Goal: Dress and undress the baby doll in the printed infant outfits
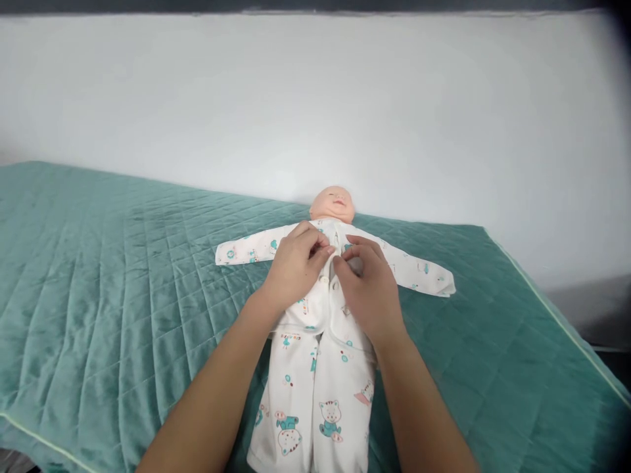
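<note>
Head view: doll [333, 202] on back, mid green quilt [123, 263], head far, legs near, sleeves spread left and right. Left hand [296, 266] and right hand [369, 289] both pinch front edges of printed top [246, 251] at chest, fingertips meeting. Step judged: closing upper snap. Lower snap [324, 280] just nearer; calls for edges aligned, firm thumb press. Printed trousers [320, 394] on.
</note>
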Tool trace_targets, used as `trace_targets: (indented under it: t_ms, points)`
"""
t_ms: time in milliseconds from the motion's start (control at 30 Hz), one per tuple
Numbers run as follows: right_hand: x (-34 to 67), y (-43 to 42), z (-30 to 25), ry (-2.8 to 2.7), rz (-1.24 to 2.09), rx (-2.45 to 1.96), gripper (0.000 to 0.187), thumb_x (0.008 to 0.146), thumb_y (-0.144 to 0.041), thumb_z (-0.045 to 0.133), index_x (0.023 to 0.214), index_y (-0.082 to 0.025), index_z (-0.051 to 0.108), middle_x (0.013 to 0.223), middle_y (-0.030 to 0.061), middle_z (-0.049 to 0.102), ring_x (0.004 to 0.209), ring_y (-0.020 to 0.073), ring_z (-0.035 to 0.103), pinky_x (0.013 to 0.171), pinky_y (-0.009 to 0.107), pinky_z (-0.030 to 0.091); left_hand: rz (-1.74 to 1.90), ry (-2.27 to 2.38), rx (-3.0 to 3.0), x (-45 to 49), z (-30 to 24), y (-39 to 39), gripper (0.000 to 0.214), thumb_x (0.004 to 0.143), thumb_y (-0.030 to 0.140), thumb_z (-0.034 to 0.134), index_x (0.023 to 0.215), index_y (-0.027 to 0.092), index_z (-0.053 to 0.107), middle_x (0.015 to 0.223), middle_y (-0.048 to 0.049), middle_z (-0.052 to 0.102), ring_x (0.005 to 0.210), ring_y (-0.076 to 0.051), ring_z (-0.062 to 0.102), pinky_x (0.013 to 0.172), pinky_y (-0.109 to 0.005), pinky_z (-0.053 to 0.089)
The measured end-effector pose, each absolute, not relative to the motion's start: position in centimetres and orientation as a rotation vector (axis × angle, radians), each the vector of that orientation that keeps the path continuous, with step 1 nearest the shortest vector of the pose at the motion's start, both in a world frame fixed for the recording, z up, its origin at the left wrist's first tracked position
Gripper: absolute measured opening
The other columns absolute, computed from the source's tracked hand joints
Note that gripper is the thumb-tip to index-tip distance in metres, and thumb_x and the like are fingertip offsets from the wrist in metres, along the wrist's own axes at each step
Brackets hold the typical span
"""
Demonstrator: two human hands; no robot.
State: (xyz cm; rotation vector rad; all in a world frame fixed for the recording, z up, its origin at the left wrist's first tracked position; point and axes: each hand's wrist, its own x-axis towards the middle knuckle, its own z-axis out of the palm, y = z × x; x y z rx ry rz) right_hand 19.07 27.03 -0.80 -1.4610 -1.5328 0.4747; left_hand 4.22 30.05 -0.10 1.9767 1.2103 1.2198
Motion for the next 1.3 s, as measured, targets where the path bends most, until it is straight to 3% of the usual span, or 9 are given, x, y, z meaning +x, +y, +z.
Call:
trace_targets:
  t_ms: [100,167,267,367,467,600,933,1200,1300]
  points:
    - [19.6,27.1,-0.4,-1.362,0.751,-1.442,0.020,0.084,-0.039,0.065,0.075,-0.022,0.063,0.136,0.0028,0.063,0.075,0.0141,0.063,0.068,0.033,0.051,1.255,1.188,1.941,4.7,0.0,29.7,0.014,0.093,0.019,0.058,0.079,0.020,0.057,0.088,-0.0016,0.057,0.081,-0.016,0.054,0.072,-0.030,0.043]
    - [20.0,27.1,-0.2,-1.268,0.904,-1.420,0.023,0.082,-0.044,0.068,0.077,-0.021,0.065,0.141,0.0028,0.061,0.054,0.0061,0.049,0.047,0.028,0.041,1.258,1.190,1.936,4.8,-0.1,29.5,0.015,0.093,0.018,0.058,0.078,0.020,0.056,0.086,-0.0014,0.057,0.081,-0.016,0.053,0.072,-0.030,0.043]
    - [20.1,26.9,-0.1,-1.229,0.969,-1.375,0.027,0.080,-0.047,0.070,0.082,-0.020,0.069,0.142,0.0055,0.061,0.048,0.0034,0.041,0.040,0.026,0.033,1.252,1.183,1.940,4.6,-0.5,29.5,0.014,0.094,0.017,0.056,0.080,0.020,0.058,0.086,-0.0014,0.057,0.081,-0.016,0.054,0.074,-0.030,0.043]
    - [20.0,26.9,-0.2,-1.255,0.939,-1.345,0.029,0.081,-0.050,0.069,0.083,-0.021,0.070,0.141,0.0059,0.062,0.055,0.0071,0.048,0.047,0.027,0.040,1.254,1.162,1.921,4.3,-0.8,29.5,0.013,0.094,0.017,0.056,0.082,0.020,0.060,0.088,-0.0018,0.057,0.083,-0.016,0.054,0.076,-0.030,0.044]
    - [19.8,27.0,-0.5,-1.301,0.873,-1.346,0.024,0.084,-0.047,0.068,0.084,-0.023,0.070,0.139,0.0034,0.064,0.081,0.0171,0.063,0.071,0.035,0.051,1.252,1.144,1.910,4.2,-0.8,29.5,0.014,0.095,0.018,0.055,0.082,0.020,0.060,0.088,-0.0019,0.056,0.083,-0.016,0.054,0.076,-0.030,0.044]
    - [19.6,27.1,-0.7,-1.369,0.761,-1.338,0.016,0.085,-0.041,0.067,0.086,-0.025,0.070,0.135,0.0032,0.066,0.116,0.0258,0.062,0.098,0.044,0.047,1.242,1.133,1.919,4.2,-0.7,29.5,0.014,0.095,0.018,0.055,0.082,0.020,0.060,0.087,-0.0017,0.056,0.084,-0.016,0.054,0.077,-0.031,0.043]
    - [18.7,26.9,-0.5,-1.488,0.392,-1.481,0.006,0.082,-0.023,0.060,0.084,-0.025,0.065,0.125,0.0085,0.069,0.110,0.0291,0.065,0.094,0.048,0.051,1.288,1.128,1.830,4.4,-1.3,29.6,0.007,0.092,0.020,0.061,0.085,0.020,0.063,0.093,-0.0022,0.059,0.085,-0.015,0.057,0.076,-0.028,0.047]
    - [19.8,27.7,-0.7,-1.253,0.872,-1.348,0.013,0.082,-0.035,0.066,0.087,-0.024,0.070,0.134,0.0045,0.067,0.102,0.0252,0.068,0.082,0.040,0.055,1.318,1.131,1.810,4.4,-1.4,29.7,0.007,0.091,0.020,0.062,0.085,0.021,0.064,0.090,-0.0017,0.060,0.083,-0.015,0.056,0.077,-0.029,0.047]
    - [19.7,27.6,-0.8,-1.267,0.846,-1.285,0.012,0.083,-0.035,0.067,0.088,-0.025,0.072,0.135,0.0027,0.066,0.113,0.0260,0.065,0.091,0.040,0.053,1.311,1.119,1.815,4.3,-1.3,29.6,0.007,0.091,0.019,0.062,0.085,0.020,0.064,0.090,-0.0016,0.060,0.083,-0.014,0.056,0.077,-0.028,0.047]
